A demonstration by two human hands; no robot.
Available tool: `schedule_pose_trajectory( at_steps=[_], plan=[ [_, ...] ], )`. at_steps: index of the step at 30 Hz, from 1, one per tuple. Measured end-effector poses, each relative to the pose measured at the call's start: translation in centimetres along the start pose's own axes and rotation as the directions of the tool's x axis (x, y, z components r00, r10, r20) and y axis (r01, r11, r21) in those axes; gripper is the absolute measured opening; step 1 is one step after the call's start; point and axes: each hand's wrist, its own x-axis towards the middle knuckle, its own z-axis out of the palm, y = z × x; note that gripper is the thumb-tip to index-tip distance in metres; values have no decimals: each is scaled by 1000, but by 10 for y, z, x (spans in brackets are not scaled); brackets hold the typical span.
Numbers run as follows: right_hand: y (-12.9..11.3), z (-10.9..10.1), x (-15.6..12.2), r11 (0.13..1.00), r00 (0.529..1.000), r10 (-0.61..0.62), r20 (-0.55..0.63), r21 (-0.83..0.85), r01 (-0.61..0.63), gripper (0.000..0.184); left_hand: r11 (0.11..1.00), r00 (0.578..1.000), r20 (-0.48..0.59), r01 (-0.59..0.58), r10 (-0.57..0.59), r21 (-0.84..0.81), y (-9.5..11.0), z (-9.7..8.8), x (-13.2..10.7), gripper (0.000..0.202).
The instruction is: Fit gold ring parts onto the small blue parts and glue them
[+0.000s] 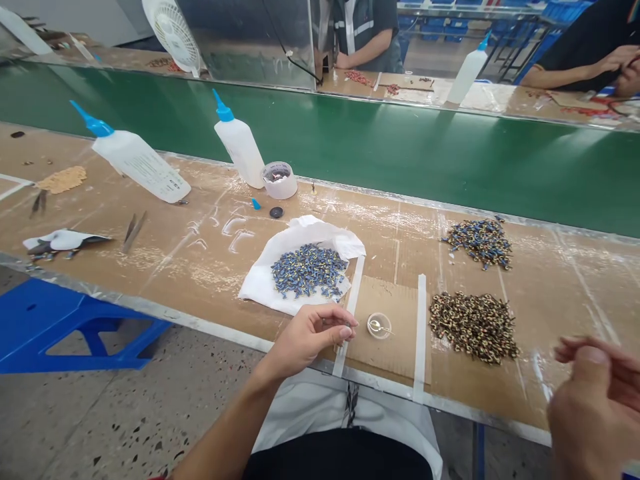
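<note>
My left hand is at the table's front edge, thumb and fingertips pinched together; whatever is between them is too small to make out. Just right of its fingertips, a small clear round dish holds a little clear liquid and a thin pick-like piece. Behind that hand, small blue parts with yellowish ends are heaped on a crumpled white sheet. Far to the right, my right hand is raised and somewhat blurred, thumb apart from the stretched fingers, holding nothing visible. A pile of small dark and brass-coloured parts lies left of it.
Another heap of blue parts lies farther back. White bottles with blue nozzles, a tape roll and tweezers are on the table. A green conveyor belt runs behind; co-workers sit across it.
</note>
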Motion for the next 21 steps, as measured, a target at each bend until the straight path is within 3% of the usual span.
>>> schedule_pose_trajectory(
  at_steps=[1, 2, 3, 4, 5, 6, 7, 11, 15, 21],
  plan=[
    [-9, 5, -13, 997, 989, -79, 124, 36, 75, 31, 1000, 1000, 13, 14, -14, 1, -3, 2, 0, 18],
    [-17, 10, -27, 990, 928, -139, 346, 72, 121, 28, 1000, 999, 25, 26, -26, -3, -6, 4, -1, 19],
    [-24, 16, -39, 983, 799, -185, 572, 105, 153, 30, 999, 999, 35, 36, -35, -10, -9, 7, -1, 19],
    [-30, 23, -50, 977, 659, -210, 722, 128, 171, 32, 999, 998, 44, 43, -43, -18, -11, 9, -2, 19],
    [-35, 31, -60, 971, 555, -232, 799, 153, 186, 33, 998, 997, 53, 50, -49, -23, -13, 10, -3, 19],
    [-38, 38, -68, 964, 490, -254, 834, 176, 199, 33, 998, 997, 58, 54, -53, -20, -15, 12, -4, 18],
    [-41, 44, -74, 958, 463, -274, 843, 197, 210, 31, 998, 997, 61, 57, -56, -8, -16, 13, -4, 18],
    [-49, 61, -81, 931, 435, -353, 828, 267, 249, 15, 994, 997, 74, 28, -37, 110, -16, 15, -6, 17],
    [-59, 70, -77, 883, 419, -439, 794, 298, 362, 17, 967, 997, 83, -26, 5, 255, -18, 14, -4, 16],
    [-73, 89, -72, 819, 388, -505, 771, 286, 497, 15, 936, 995, 92, -68, 39, 345, -22, 13, -5, 17]
  ],
)
